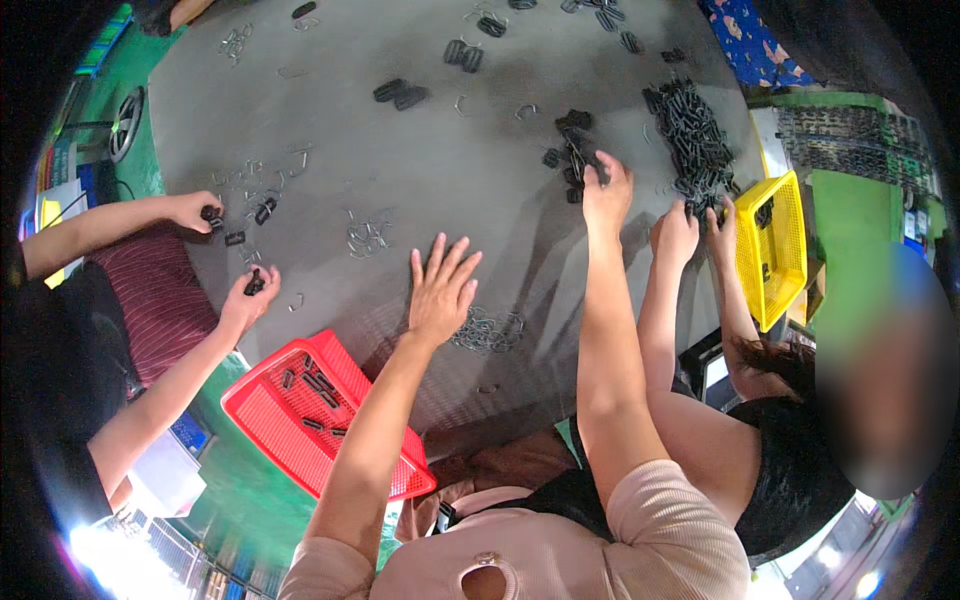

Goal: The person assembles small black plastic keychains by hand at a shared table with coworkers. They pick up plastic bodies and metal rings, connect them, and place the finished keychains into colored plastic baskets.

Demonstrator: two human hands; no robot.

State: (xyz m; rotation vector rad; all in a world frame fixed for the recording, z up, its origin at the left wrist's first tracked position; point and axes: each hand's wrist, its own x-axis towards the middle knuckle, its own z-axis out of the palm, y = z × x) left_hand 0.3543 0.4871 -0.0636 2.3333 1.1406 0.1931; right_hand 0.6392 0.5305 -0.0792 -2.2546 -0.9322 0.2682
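Observation:
My left hand point(440, 290) is spread flat on the grey table, fingers apart and nothing in it. Just below its palm lies a heap of thin bent metal wire pieces point(488, 330). A smaller scatter of wire pieces point(368, 234) is to its left. Farther out on the right, my right hand point(608, 195) reaches with parted, slightly curled fingers to the edge of a small cluster of black buckle-like pieces point(574, 150). Its fingertips are beside or touching the cluster; no piece shows in its grasp.
A co-worker's hands point(255, 285) hold black pieces at left. Another's hands point(680, 235) work at a big black pile point(692, 135) on my right. A red basket point(285, 410) with several black pieces stands left of my forearm; a yellow basket point(795, 250) is far right.

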